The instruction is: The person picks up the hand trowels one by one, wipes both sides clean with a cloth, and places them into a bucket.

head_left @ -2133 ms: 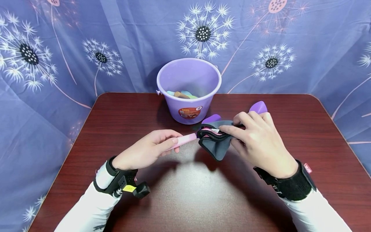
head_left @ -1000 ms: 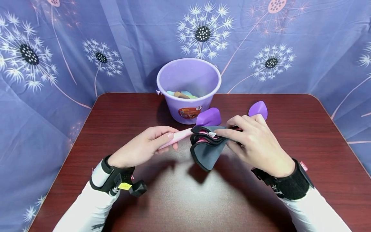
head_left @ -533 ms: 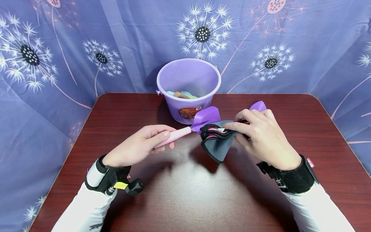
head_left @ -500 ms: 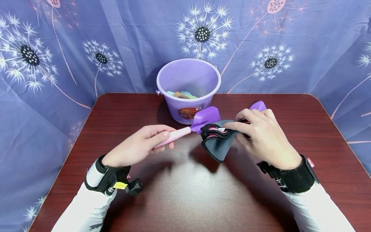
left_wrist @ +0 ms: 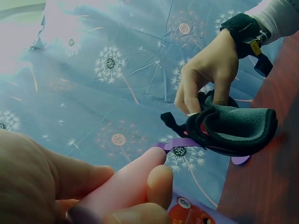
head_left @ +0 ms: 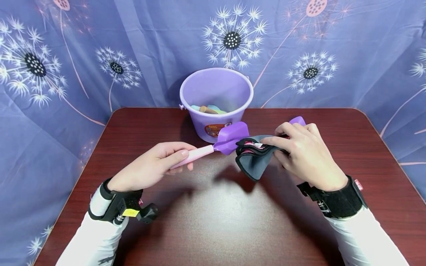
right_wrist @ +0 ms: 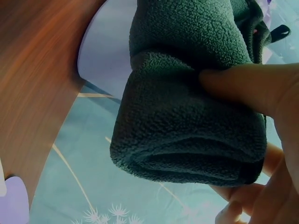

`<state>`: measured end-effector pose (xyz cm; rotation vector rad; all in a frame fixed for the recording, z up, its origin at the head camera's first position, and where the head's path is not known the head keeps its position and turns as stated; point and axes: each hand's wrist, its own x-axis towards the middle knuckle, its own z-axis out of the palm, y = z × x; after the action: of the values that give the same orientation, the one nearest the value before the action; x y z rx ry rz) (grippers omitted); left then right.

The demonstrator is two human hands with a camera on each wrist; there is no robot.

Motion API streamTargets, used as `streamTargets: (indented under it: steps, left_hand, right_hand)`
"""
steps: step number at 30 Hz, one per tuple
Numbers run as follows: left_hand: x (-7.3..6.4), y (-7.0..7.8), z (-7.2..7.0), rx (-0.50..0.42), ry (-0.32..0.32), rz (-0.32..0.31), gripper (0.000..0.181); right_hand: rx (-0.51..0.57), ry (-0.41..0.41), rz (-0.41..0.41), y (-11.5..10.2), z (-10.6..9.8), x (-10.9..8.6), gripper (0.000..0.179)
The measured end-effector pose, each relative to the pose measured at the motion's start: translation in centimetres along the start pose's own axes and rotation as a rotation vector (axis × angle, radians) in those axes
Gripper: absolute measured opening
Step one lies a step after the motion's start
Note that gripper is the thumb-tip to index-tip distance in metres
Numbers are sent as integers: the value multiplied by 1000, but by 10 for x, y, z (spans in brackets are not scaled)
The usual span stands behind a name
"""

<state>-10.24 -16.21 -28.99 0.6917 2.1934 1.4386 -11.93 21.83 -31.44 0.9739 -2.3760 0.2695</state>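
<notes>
Drew purple shovel [head_left: 229,138] left, in front of bucket [head_left: 199,123]; grips its pink handle [head_left: 198,153] with left hand [head_left: 151,162] (likely light, stiff, best held there), pinches soft-looking grey cloth [head_left: 256,164] with right hand [head_left: 306,157].

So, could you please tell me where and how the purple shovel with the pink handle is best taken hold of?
Best, I'd say, by the pink handle, coming from the person's left, thumb on top, as the left hand does. The handle is slim and straight and points that way, while the purple blade is broad and extends toward the grey cloth in the right hand.
</notes>
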Motion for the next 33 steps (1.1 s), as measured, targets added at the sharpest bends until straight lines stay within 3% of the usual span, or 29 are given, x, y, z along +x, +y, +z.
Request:
streamTargets:
  steps: [11, 21, 27, 33]
  left_hand:
    - [-11, 9, -10, 9, 21, -10, 25]
    - [-16, 26, -23, 118, 87, 10, 24]
    - [-13, 41, -32, 312, 184, 59, 26]
    - [-2, 57, -40, 523, 332, 32, 35]
  right_hand:
    - [-20, -45, 59, 7, 1, -10, 41]
    - [-20, -125, 124, 8, -1, -19, 36]
    - [62, -168, 150, 6, -5, -23, 36]
    - [127, -202, 165, 1, -10, -25, 38]
